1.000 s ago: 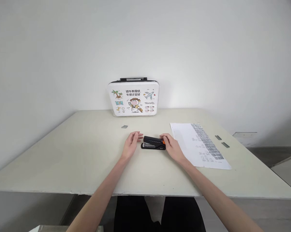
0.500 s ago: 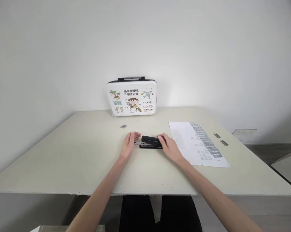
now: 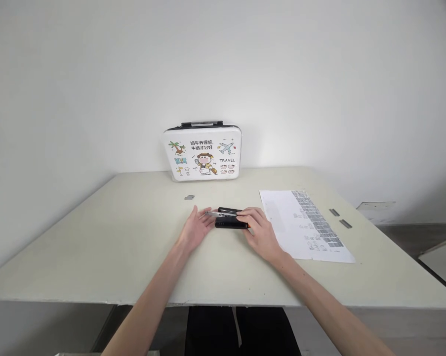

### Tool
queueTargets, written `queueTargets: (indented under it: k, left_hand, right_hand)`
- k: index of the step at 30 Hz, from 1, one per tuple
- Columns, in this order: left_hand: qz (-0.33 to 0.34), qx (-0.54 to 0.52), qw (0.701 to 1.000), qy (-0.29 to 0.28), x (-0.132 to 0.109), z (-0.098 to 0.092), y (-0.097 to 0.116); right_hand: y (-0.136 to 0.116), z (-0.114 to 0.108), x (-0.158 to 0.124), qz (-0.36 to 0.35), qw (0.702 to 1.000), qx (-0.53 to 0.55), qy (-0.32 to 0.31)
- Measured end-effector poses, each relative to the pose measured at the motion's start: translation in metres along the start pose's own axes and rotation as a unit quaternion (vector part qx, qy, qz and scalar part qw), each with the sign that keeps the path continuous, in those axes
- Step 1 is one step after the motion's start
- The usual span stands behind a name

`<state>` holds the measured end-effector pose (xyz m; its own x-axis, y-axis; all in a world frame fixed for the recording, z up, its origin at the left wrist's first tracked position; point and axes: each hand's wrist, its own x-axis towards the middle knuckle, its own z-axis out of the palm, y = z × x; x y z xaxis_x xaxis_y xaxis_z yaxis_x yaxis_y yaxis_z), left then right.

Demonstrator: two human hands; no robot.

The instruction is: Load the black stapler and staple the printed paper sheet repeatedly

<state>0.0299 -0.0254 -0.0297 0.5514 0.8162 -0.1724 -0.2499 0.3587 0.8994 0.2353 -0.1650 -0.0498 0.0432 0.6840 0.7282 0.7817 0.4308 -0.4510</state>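
Observation:
A black stapler (image 3: 228,218) with an orange end lies on the beige table (image 3: 134,237), a little ahead of me. Its metal staple tray (image 3: 214,214) sticks out of the left end. My right hand (image 3: 259,233) is closed over the stapler's right half and holds it. Just left of it, my left hand (image 3: 195,228) has its fingers stretched out, with the fingertips at the tip of the metal tray.
A printed sheet of paper (image 3: 304,223) lies right of the stapler. Staple strips rest at the right (image 3: 340,218) and one at the back left (image 3: 189,197). A white cartoon case (image 3: 202,151) stands against the wall.
The metal tray has slid out of the stapler's left end. My right hand has closed further over the stapler body, and my left hand's fingers have come to the tray.

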Motion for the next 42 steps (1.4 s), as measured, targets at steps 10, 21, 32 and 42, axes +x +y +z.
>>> queueTargets:
  k: [10, 21, 32, 42]
  left_hand:
    - [-0.091, -0.056, 0.993, -0.043, 0.000, -0.003, 0.001]
    - [-0.045, -0.020, 0.999, 0.000, -0.001, -0.001, -0.001]
    - [0.107, 0.192, 0.974, 0.046, -0.013, 0.010, -0.003]
    - [0.118, 0.264, 0.957, -0.034, -0.023, 0.022, -0.007]
  right_hand:
    - [-0.013, 0.003, 0.004, -0.087, 0.996, -0.025, 0.018]
    - [-0.006, 0.001, 0.004, -0.037, 0.997, -0.004, 0.064]
    - [0.003, 0.003, 0.001, 0.044, 0.995, 0.031, 0.087]
    - [0.000, 0.002, -0.001, 0.146, 0.985, 0.063, 0.068]
